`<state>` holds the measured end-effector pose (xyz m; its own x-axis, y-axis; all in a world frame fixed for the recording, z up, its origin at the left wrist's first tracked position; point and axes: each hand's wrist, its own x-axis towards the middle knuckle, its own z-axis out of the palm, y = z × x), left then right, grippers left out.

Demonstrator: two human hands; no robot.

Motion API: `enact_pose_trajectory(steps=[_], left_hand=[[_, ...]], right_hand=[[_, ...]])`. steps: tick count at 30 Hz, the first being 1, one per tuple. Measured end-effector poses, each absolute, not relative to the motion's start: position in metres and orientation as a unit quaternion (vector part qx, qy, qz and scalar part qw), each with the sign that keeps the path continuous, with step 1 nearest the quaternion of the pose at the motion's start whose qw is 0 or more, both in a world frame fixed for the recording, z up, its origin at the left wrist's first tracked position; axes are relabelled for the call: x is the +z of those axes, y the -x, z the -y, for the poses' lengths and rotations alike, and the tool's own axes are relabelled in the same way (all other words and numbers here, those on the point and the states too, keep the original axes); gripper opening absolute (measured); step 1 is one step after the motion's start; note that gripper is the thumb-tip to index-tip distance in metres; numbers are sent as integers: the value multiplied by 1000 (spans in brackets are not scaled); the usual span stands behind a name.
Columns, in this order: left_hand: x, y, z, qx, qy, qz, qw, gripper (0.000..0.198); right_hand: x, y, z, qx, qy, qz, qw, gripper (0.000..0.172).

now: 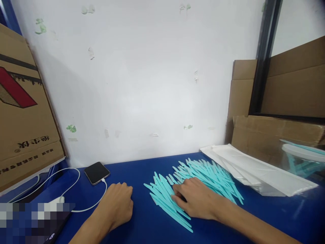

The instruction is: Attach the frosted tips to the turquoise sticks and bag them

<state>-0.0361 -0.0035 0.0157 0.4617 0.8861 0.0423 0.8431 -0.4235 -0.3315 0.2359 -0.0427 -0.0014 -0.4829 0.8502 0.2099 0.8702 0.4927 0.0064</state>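
Many slim turquoise plastic sticks [210, 178] with tapered ends lie in a loose pile on the blue tabletop [142, 223]. A smaller group of the same sticks [162, 196] fans out at the pile's left side. Over these sticks is my right hand [194, 196], its fingers curled and the thumb bent toward them. Whatever is between its fingertips is hidden against the sticks. To the left, my left hand [120, 203] rests closed in a loose fist on the table, apart from the sticks, with nothing showing in it.
A phone [97, 173] with a white cable [92, 206] lies at the back left. White flat packaging [256, 166] is stacked right of the pile. Farther right stands a clear tub [302, 161] with turquoise sticks. Cardboard boxes [27, 112] flank both sides; a white wall [144, 84] closes the back.
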Motion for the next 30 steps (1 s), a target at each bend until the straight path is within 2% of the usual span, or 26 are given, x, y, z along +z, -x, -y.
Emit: enact_pose_trajectory(steps=[6, 11, 18, 24, 28, 30], left_hand=[[9, 32, -1, 52, 864, 472, 164, 38], [9, 25, -7, 1, 860, 482, 167, 39], [4, 23, -9, -140, 873, 466, 25, 31], [9, 19, 5, -121, 883, 453, -8, 32], [23, 18, 17, -108, 895, 416, -118, 11], [27, 18, 19, -99, 891, 413, -160, 9]], right_hand=[[3, -240, 42, -23, 507, 855, 107, 28], [6, -237, 41, -36, 524, 836, 159, 27], [9, -235, 39, -36, 515, 833, 199, 26], [5, -235, 38, -54, 518, 826, 214, 29], [6, -236, 38, -66, 529, 816, 223, 29], [6, -236, 38, -69, 527, 816, 228, 27]])
